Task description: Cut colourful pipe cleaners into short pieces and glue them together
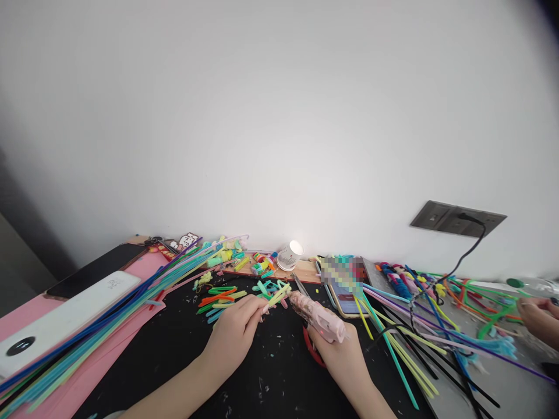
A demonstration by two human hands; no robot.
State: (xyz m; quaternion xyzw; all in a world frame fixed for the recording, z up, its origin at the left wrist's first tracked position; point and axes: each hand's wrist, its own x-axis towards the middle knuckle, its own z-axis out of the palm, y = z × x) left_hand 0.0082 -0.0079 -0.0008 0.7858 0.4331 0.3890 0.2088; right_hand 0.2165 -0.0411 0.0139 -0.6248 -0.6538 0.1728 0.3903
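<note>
The right hand point(345, 355) is wrapped around a pink glue gun point(322, 320), which sits on the near side of the paper cup point(289, 256) and a little to its right. The gun's long axis slants: its nose points away from the person and leftward, to the space just in front of the cup, while its rear end lies farther right of the cup and closer to the person.

The left hand point(239, 326), nearer than the cup and to its left, pinches pale yellow strips point(278, 297) between thumb and fingers. The strips run from the fingertips away and rightward, so their free ends point toward the cup's near side. Those ends lie close to the gun's nose; whether they touch cannot be told.

Scissors point(300, 284) show just in front of the cup, partly hidden by the gun. Left of the cup are short coloured pieces point(222, 298) on the black worktop point(273, 378), and farther left a bundle of long fuzzy stems point(144, 305). Right of the cup lies a phone point(349, 304), and far right is another person's hand point(539, 317).
</note>
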